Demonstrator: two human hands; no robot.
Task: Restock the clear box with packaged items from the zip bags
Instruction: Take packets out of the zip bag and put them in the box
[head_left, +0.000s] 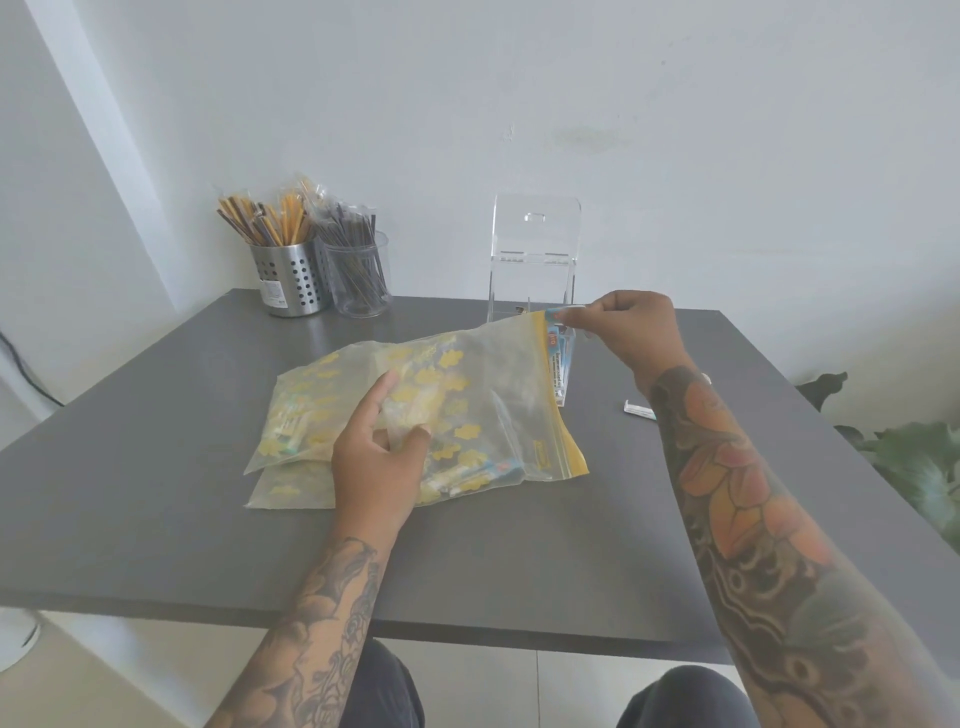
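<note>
While left hand (376, 457) pinches the crinkly, cloud-printed zip bag (415, 405), right hand (626, 332) pinches its yellow seal corner. Rigid clear box (535, 260) stands just behind the bag. Second bag (291, 491) lies flat beneath it.

2 zip bags (415, 410) lie stacked mid-surface (156, 467); clear box (535, 260) at far edge, 2 holders (291, 280) at far-left corner.

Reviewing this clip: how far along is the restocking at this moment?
Early stage. Done: the clear box stands with its lid up, and looks nearly empty. In hand: the right hand pinches blue packets at the top zip bag's mouth while the left hand grips the bag. Left: packets remain in both bags, including the lower bag, and one loose packet lies on the table.
</note>
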